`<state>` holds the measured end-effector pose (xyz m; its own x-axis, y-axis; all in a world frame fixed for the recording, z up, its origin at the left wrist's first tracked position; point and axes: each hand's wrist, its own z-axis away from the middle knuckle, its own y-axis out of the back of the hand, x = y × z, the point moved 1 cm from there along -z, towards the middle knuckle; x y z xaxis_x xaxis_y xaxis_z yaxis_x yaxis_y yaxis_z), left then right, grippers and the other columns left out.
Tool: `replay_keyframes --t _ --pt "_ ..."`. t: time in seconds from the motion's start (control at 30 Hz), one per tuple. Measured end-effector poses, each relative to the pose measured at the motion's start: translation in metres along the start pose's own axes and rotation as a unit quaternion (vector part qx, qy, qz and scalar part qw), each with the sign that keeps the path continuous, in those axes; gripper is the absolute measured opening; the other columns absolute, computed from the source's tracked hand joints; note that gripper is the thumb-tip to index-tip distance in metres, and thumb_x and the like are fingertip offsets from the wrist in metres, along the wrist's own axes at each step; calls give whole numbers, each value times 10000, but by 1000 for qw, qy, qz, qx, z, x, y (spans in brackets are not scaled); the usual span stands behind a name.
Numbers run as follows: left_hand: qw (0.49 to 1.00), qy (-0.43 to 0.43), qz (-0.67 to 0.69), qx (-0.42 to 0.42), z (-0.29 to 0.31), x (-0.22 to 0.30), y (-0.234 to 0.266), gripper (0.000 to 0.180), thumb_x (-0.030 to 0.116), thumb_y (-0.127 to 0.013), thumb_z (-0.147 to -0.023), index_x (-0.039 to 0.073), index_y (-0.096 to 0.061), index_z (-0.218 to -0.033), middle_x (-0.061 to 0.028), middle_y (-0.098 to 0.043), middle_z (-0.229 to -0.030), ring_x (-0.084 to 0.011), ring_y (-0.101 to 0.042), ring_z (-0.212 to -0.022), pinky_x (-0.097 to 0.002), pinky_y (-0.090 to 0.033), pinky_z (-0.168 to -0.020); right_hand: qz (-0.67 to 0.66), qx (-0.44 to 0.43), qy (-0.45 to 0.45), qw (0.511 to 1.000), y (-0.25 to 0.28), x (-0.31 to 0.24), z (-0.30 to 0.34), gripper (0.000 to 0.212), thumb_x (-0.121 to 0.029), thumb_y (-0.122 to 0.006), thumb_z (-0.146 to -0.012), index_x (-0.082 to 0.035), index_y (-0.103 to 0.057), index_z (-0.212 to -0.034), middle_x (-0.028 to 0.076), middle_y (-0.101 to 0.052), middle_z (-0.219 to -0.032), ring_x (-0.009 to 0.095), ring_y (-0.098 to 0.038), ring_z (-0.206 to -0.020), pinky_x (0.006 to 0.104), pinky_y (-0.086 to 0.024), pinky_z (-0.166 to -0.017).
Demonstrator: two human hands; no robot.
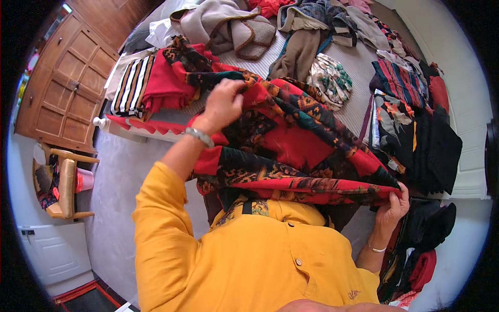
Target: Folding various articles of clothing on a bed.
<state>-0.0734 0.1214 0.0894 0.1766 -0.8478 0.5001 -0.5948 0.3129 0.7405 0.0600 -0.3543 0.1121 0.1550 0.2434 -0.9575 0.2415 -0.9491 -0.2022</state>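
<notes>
A large red cloth (296,145) with black, green and orange patterning hangs in loose folds between my hands, in front of my body. My left hand (224,101) is raised at the cloth's far left part, its fingers bent closed on the fabric; the fingertips are partly hidden. At the right, my right hand (393,208) pinches the cloth's gathered edge. Part of the cloth lies over the edge of the bed (254,66). Just left of it sit a folded red cloth (166,86) and a striped folded cloth (133,86).
A grey fleece-lined garment (223,28), brown trousers (296,57) and a white-and-green floral cloth (330,78) lie on the bed. Dark clothes (436,153) are piled at the right. A wooden cupboard (73,78) and a wooden chair (66,187) stand at the left.
</notes>
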Motion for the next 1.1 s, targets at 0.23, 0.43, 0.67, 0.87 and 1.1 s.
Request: replay_keyframes --t 0.23,0.43,0.67,0.87,1.1 --pt "919 81 -364 -124 -34 -92 11 391 140 -615 -705 142 -614 -1096 -87 -565 -1161 -313 -453 -1182 -465 -342 -982 13 -21 17 1000 6 6 -2 285 29 -519 -806 24 -561 -1087 104 -636 -985 181 -623 -881 303 -486 -834" --pt "968 16 -201 147 -37 -86 78 225 40 -556 -668 69 -626 -880 -170 -589 -862 -365 -570 -848 -427 -440 -785 81 44 21 996 28 18 -20 299 43 -501 -834 21 -529 -1131 96 -629 -986 163 -619 -859 277 -490 -809" --pt "965 -15 -259 -40 113 -86 103 262 -38 -500 -660 33 -571 -901 -159 -553 -841 -354 -538 -861 -439 -427 -731 132 111 11 985 62 63 -30 238 40 -487 -863 38 -550 -1092 62 -609 -977 128 -578 -841 272 -476 -781" --pt "971 192 -85 -119 166 -91 81 249 -7 -519 -732 11 -600 -967 -173 -575 -895 -344 -562 -881 -412 -461 -770 75 112 -85 987 77 111 4 246 12 -505 -854 36 -540 -1096 64 -606 -975 145 -587 -853 284 -479 -792" --pt "957 229 -177 -10 147 -149 74 427 91 -568 -739 28 -532 -1160 -224 -542 -1065 -353 -520 -1039 -412 -408 -913 48 133 -119 983 66 121 9 308 -41 -546 -865 19 -502 -1164 76 -607 -997 167 -594 -877 307 -478 -835"
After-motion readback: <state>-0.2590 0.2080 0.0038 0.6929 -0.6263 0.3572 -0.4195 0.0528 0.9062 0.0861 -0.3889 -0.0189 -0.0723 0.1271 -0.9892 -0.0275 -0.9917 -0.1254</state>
